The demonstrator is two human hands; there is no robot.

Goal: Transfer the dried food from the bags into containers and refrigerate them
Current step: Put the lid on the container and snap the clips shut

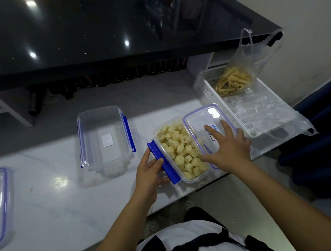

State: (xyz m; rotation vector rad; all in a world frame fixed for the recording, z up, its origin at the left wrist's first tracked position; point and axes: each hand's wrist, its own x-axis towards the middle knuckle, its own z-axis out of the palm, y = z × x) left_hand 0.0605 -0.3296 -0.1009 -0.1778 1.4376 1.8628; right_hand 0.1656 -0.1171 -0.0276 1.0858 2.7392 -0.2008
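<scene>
Sitting near the front edge of the white desk (50,196), the filled container (181,153) was a clear, rounded-rectangular plastic box packed almost to the rim with pale, cream-coloured dried pieces (182,149) — chunky, knobbly and roughly cut. A blue clip flap (163,163) stuck out along its left long side. The left hand (151,171) held that side, thumb curled over the flap and fingers tucked beneath it. The right hand (228,147) lay flat with fingers spread and straight on the transparent lid (204,121), which had a blue seal line around its edge and covered only the right part of the box, leaving most of the food bare.

To the left stood an empty container (104,139) of the same clear plastic with blue clips on its sides and a small white label on its base. Another clear, blue-trimmed piece (1,204) showed at the far left edge — whether lid or box I could not tell. At the right, a white perforated basket (206,89) held a thin clear bag (253,64) of tan, stick-shaped dried food (233,82), with crumpled empty plastic (270,109) lying beside it in the basket. A glossy black counter (100,33) ran behind.
</scene>
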